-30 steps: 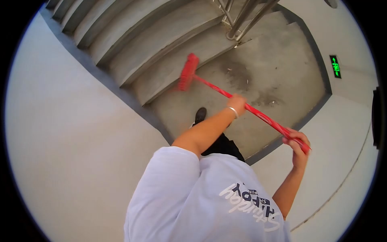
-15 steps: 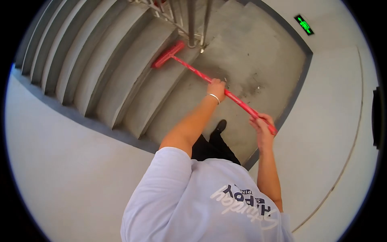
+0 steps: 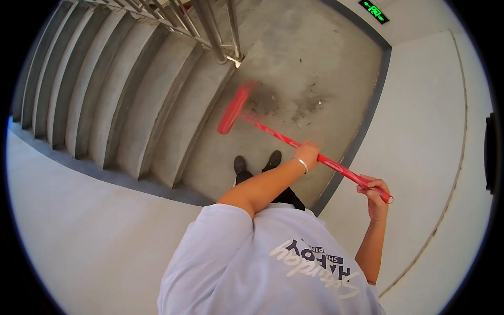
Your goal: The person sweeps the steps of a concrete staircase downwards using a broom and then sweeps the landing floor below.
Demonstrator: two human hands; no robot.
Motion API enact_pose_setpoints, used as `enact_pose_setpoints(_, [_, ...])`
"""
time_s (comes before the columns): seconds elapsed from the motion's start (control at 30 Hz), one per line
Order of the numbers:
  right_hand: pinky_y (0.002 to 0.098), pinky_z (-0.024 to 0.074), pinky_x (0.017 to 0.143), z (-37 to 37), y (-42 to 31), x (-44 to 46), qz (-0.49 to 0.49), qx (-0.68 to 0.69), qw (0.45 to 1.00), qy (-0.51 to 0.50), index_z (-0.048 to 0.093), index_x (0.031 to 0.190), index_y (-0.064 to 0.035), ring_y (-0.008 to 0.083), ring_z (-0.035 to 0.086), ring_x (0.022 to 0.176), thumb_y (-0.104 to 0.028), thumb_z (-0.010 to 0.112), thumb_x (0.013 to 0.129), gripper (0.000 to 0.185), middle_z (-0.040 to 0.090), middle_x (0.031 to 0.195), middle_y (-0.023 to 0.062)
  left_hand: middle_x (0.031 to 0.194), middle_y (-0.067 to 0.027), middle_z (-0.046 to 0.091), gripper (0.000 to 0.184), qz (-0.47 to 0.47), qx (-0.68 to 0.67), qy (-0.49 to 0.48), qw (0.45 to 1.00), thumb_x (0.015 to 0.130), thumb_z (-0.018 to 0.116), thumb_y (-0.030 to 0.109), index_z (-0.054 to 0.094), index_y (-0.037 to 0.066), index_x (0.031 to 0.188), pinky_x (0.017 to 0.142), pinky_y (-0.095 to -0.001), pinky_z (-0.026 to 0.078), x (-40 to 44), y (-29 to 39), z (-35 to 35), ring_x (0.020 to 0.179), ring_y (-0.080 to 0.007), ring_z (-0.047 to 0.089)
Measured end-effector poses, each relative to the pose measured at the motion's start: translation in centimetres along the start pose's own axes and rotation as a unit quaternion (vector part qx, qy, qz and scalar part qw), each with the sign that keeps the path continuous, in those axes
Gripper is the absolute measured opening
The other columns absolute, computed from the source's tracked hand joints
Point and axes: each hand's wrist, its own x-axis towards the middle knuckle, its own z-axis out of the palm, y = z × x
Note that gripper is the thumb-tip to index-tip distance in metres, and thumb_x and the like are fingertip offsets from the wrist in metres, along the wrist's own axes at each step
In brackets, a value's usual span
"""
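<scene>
A red broom (image 3: 283,137) slants across the landing in front of me, its wide head (image 3: 234,109) blurred near the edge of the lowest step. My left hand (image 3: 308,155), with a pale bracelet at the wrist, is wrapped round the middle of the handle. Near the handle's top end, my right hand (image 3: 375,193) is closed on it with the fingers curled. Dark dust and small bits of litter (image 3: 310,102) lie on the landing floor just beyond the broom head. Blur hides the bristles.
Curved concrete stairs (image 3: 157,105) rise at the left. A metal railing (image 3: 210,31) stands at the top, its post beside the bottom step. White walls with a dark skirting band (image 3: 362,128) bound the landing (image 3: 346,47). A green exit sign (image 3: 374,11) hangs at upper right.
The broom head has come off the lower step onto the landing, toward me. Both hands have moved right and down with the handle. Both of my shoes now show on the floor.
</scene>
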Motion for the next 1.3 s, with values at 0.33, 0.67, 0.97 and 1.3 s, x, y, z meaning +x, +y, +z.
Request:
enact_pose_setpoints(0.33, [0.0380, 0.0524, 0.085, 5.2, 10.5, 12.1, 0.063, 0.027, 0.992, -0.102, 0.060, 0.091, 0.0003, 0.0275, 0.064, 0.094, -0.002, 0.064, 0.077, 0.015, 0.060, 0.114, 0.0196, 0.096, -0.0167, 0.061, 0.020, -0.185, 0.112, 0.065, 0.974, 0.074, 0.065, 0.016, 0.065, 0.005, 0.091, 0.085, -0.0421, 0.048, 3.2, -13.8, 3.2, 0.098, -0.0342, 0.056])
enact_pose_setpoints(0.67, [0.0318, 0.0505, 0.085, 0.1, 5.8, 10.8, 0.060, -0.064, 0.996, 0.012, 0.061, 0.089, 0.0014, 0.0218, 0.064, 0.094, 0.005, 0.062, 0.077, 0.013, 0.063, 0.107, 0.0165, 0.091, -0.0160, 0.066, 0.019, -0.078, 0.126, -0.060, 0.987, 0.076, 0.061, 0.017, 0.067, 0.005, 0.089, 0.088, -0.0384, 0.043, 10.5, -7.0, 5.4, 0.095, -0.0322, 0.060])
enact_pose_setpoints(0.97, [0.0363, 0.0555, 0.079, -5.4, -0.1, 5.3, -0.034, -0.025, 0.997, 0.063, 0.057, 0.089, -0.0001, 0.0252, 0.066, 0.085, -0.001, 0.059, 0.079, 0.011, 0.061, 0.109, 0.0223, 0.093, -0.0146, 0.064, 0.016, 0.014, 0.023, -0.039, 0.999, 0.072, 0.065, 0.016, 0.066, 0.006, 0.085, 0.081, -0.0417, 0.051, 10.7, 3.9, 4.0, 0.095, -0.0328, 0.059])
enact_pose_setpoints(1.3, [0.0371, 0.0519, 0.088, 1.3, 8.7, 8.6, -0.015, 0.090, 0.984, 0.153, 0.054, 0.109, -0.0002, 0.0255, 0.063, 0.096, -0.010, 0.052, 0.089, 0.022, 0.057, 0.117, 0.0199, 0.102, -0.0105, 0.063, 0.020, 0.061, 0.127, -0.023, 0.990, 0.072, 0.067, 0.015, 0.066, 0.009, 0.091, 0.088, -0.0401, 0.048, 16.3, -5.0, 0.6, 0.109, -0.0295, 0.055])
